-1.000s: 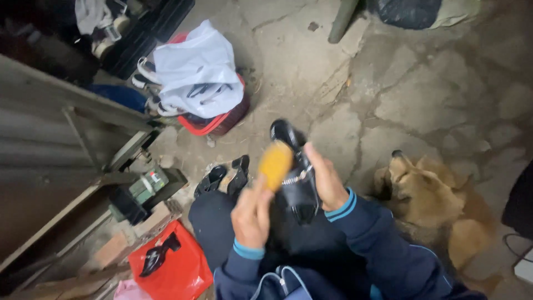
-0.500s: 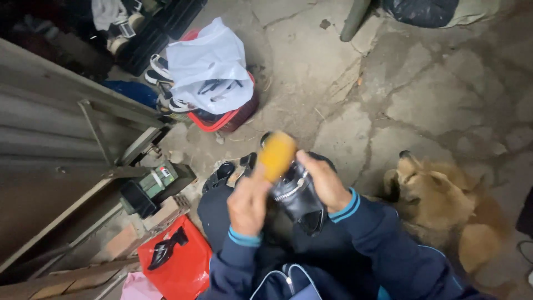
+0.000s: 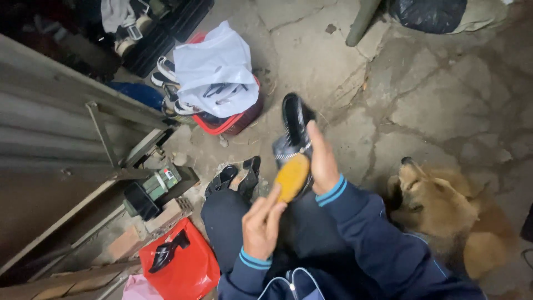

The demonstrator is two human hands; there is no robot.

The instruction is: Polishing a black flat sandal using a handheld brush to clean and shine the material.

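A glossy black leather shoe (image 3: 293, 125) is held toe-up and tilted away above the lap, just beyond which a yellow oval wooden-backed brush (image 3: 292, 178) is pressed against its heel end, back side facing up, nearer the knees than the shoe's toe.
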